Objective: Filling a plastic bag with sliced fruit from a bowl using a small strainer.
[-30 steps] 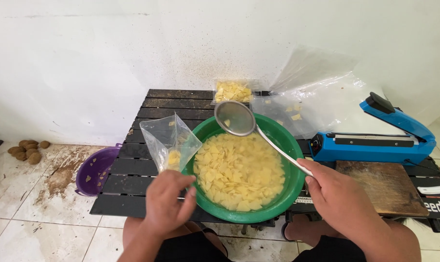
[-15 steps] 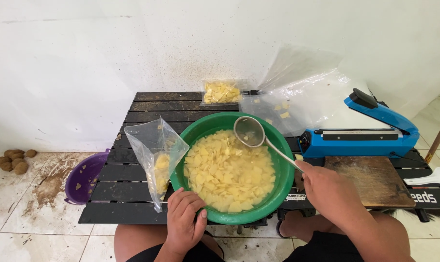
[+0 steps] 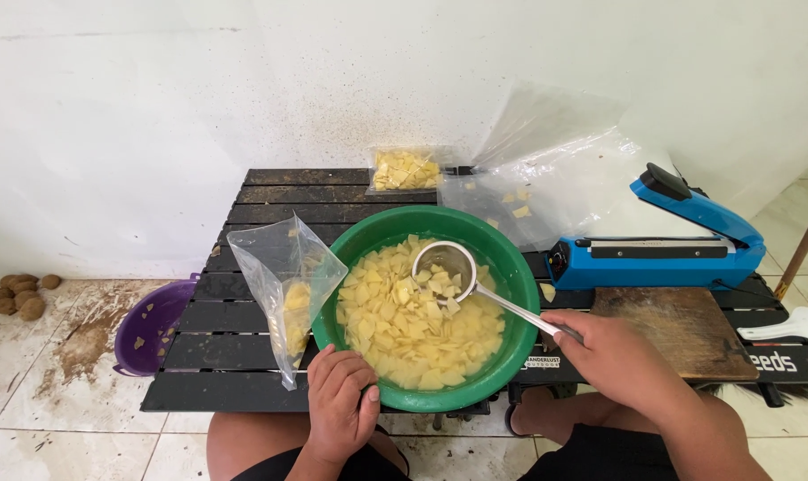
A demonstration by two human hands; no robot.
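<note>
— What is your right grip doing?

— My right hand point(image 3: 613, 356) is clenched around the handle of a metal strainer ladle point(image 3: 446, 264). Its round head lies out ahead and to the left of that grip, dipped among the pale yellow slices in the green bowl point(image 3: 511, 352).

— And the left?

— My left hand point(image 3: 340, 405) pinches the lower edge of a clear plastic bag point(image 3: 284, 267), which stands up just beyond it, touching the bowl's left rim, with a few slices inside.

— What lies farther out?

— The slatted black table point(image 3: 243, 316) carries everything. Beyond the bowl sits a filled bag of slices point(image 3: 406, 169); past my right grip, a wooden board point(image 3: 680, 325) and a blue heat sealer point(image 3: 657, 245). Left of the table, on the floor, stands a purple basket point(image 3: 150, 325).
</note>
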